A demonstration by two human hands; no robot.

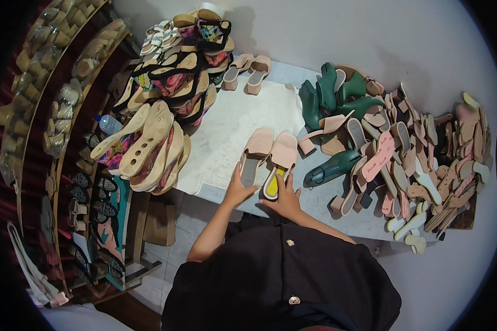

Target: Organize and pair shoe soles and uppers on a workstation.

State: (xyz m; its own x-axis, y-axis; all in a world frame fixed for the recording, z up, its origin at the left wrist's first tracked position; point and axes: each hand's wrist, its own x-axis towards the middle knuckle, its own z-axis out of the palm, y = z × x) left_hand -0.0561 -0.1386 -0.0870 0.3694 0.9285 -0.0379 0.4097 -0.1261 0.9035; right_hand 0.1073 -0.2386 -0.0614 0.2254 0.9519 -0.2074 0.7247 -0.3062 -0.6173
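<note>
— Hands first: what are they doing?

— Left hand (238, 190) is resting fingers-down on the heel end of the left pink sandal (255, 156), loosely spread, touching more than gripping. Right hand (286, 199) is pinching the heel end of the right pink sandal (280, 164), right where its yellow insole (273, 183) is showing.

— Where is the pair sitting?

— Side by side and touching, just below the centre of the frame, on the pale surface (226, 138) near its lower edge.

— How would they handle?

— Light, I'm judging, with a stiff sole and block heel; the upper band looks softer. Taking hold at the heel or along the sole edges seems surest.

— And around them?

— Green shoe lasts (328, 94) are lying upper right of the pair, with a heap of pink and beige soles (419, 165) spreading toward the right. Stacked wedge sandals (160, 138) are piling up at upper left, another pink pair (247, 71) is standing at top centre, and a water bottle (109, 124) is lying at the left.
</note>
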